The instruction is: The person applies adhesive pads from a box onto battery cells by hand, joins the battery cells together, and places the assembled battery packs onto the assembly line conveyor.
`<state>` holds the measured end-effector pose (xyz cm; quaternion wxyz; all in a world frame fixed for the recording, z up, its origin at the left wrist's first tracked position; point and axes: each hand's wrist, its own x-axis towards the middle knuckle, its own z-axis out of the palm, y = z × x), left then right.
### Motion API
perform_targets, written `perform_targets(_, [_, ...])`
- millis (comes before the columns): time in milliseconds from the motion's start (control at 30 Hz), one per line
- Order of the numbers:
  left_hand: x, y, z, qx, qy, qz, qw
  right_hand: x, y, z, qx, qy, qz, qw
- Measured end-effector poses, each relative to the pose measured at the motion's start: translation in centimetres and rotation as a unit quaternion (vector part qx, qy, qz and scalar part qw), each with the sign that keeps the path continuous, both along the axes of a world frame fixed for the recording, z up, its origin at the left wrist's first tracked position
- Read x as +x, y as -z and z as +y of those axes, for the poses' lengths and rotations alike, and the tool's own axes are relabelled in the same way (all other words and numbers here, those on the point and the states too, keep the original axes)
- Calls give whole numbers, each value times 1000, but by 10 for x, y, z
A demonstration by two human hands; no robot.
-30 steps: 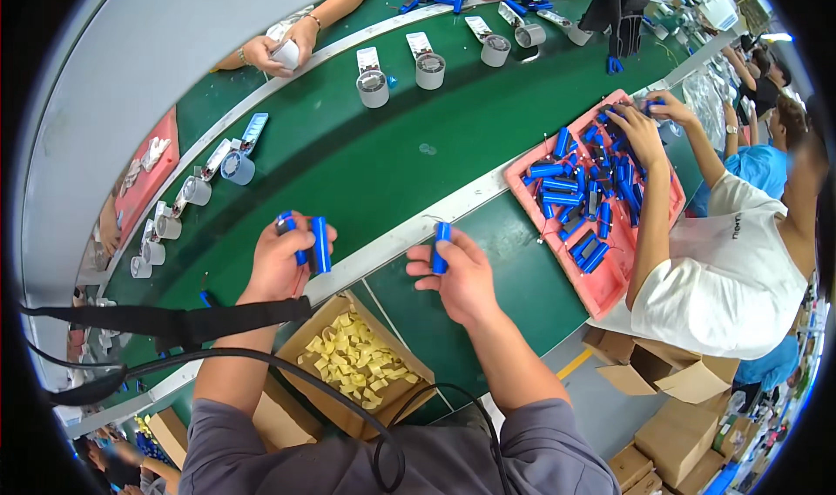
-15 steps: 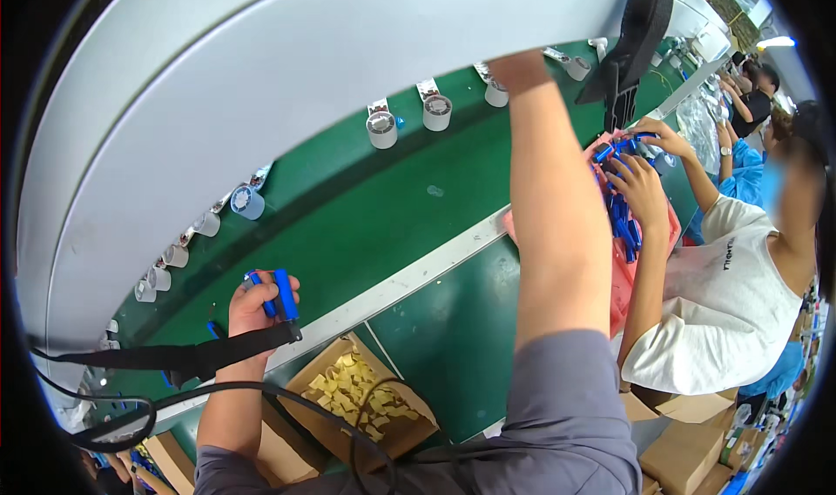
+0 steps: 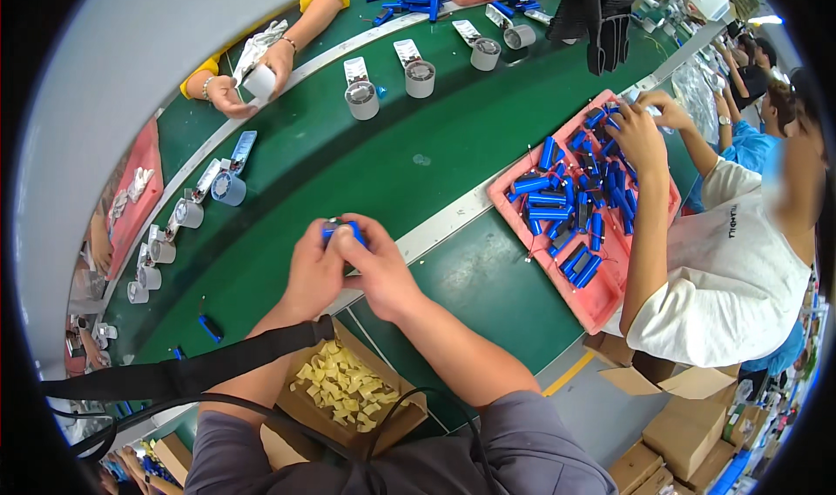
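Both my hands are brought together over the near edge of the green work surface. Between them is a blue cylindrical battery [image 3: 351, 233], mostly covered by fingers; whether there is a second one cannot be made out. My left hand [image 3: 315, 264] is closed around its left side. My right hand [image 3: 376, 267] grips it from the right, thumb on top. Below them stands a cardboard box [image 3: 407, 397] with many small yellowish pieces [image 3: 344, 386]. Left of my hands, a blue battery [image 3: 209, 327] lies on the green surface.
A pink tray [image 3: 570, 299] of blue batteries lies at right, with a co-worker's hands [image 3: 640, 138] in it. White fan-like units [image 3: 420, 77] line the green belt [image 3: 296, 181]. Across it, another person's hands [image 3: 252, 81] hold a white unit. Black straps [image 3: 200, 360] cross the view.
My right arm has come back from the far side of the belt. My left hand has moved right, and both hands now meet on the blue battery. The view has shifted, showing more of the tray.
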<state>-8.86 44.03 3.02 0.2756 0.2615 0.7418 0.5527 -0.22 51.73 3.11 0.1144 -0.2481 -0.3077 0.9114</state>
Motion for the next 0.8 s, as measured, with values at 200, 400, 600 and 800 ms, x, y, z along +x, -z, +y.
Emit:
perform_targets(200, [15, 7, -5, -80, 108, 67, 989, 14, 31, -17, -99, 113, 59, 987])
perform_targets(400, [15, -11, -12, -66, 234, 233, 942, 17, 30, 5, -235, 156, 98, 954])
perform_targets(600, [-16, -36, -46, 88, 120, 23, 989, -80, -61, 177, -130, 286, 169, 934])
perform_targets(800, [-35, -40, -131, 45, 73, -14, 996, -78, -106, 232, 231, 228, 65, 944])
